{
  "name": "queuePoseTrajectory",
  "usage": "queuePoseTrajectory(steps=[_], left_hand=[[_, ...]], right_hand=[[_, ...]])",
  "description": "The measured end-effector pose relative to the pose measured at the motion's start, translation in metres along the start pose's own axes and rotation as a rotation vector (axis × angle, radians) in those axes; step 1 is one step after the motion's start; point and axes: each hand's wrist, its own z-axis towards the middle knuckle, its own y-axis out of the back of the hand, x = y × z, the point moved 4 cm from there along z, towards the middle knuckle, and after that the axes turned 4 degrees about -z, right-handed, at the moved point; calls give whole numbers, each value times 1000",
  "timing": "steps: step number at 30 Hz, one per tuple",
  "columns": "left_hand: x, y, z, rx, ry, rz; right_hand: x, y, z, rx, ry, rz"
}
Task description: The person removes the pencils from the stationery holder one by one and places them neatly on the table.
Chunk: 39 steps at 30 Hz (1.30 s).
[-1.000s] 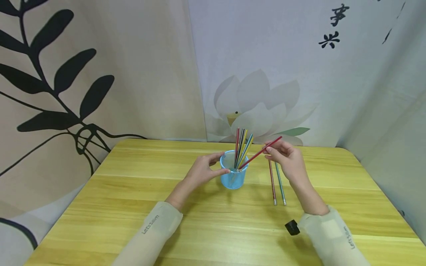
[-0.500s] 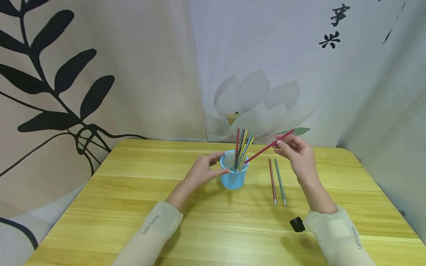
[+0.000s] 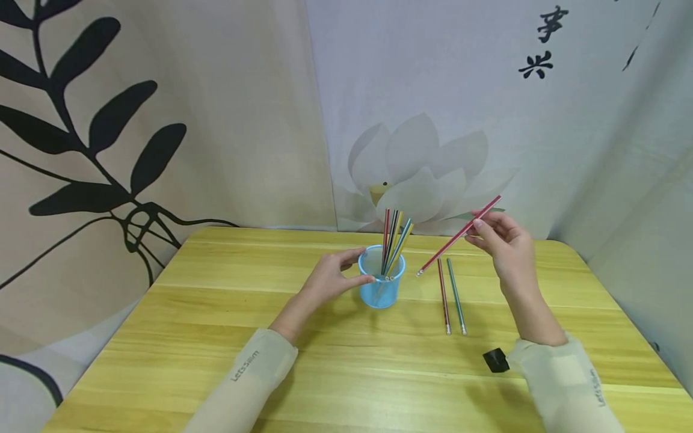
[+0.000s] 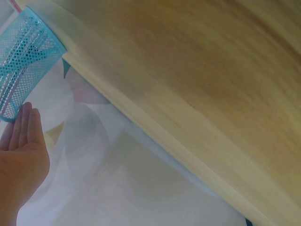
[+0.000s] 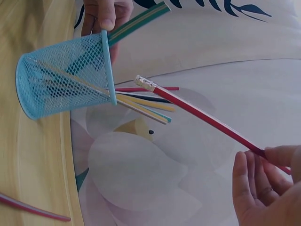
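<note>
A light blue mesh pencil cup (image 3: 379, 294) stands on the table, with several red, black, yellow and blue pencils (image 3: 397, 240) leaning in it. My left hand (image 3: 329, 278) holds the cup at its rim, thumb on the near side and fingers at the far side. In the left wrist view, the fingers (image 4: 23, 127) lie along the mesh. Between thumb and fingertips, my right hand (image 3: 508, 246) pinches a red pencil (image 3: 449, 243), its eraser end (image 5: 145, 83) tilted down toward the cup but apart from it. A dark red pencil (image 3: 444, 297) and a blue-green pencil (image 3: 456, 297) lie side by side on the table.
The wooden table (image 3: 216, 337) ends at a printed curtain (image 3: 260, 120) behind the cup. A small black block (image 3: 495, 361) sits beside the right sleeve cuff. A green striped stick (image 5: 141, 22) juts from the cup in the right wrist view.
The red pencil's lower end has come out from over the cup's rim as my right hand moves right and slightly up. The left hand and cup stay put.
</note>
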Motion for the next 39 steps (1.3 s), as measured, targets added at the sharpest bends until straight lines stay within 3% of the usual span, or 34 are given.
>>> queuePoseTrajectory(steps=[20,39], left_hand=[[3,-1,0,-4,3,-6],[2,-1,0,-11,-19,-2]], right_hand=[[-13,23,3,-38,-80,-77],[-33,40,2,-12,-191,-130]])
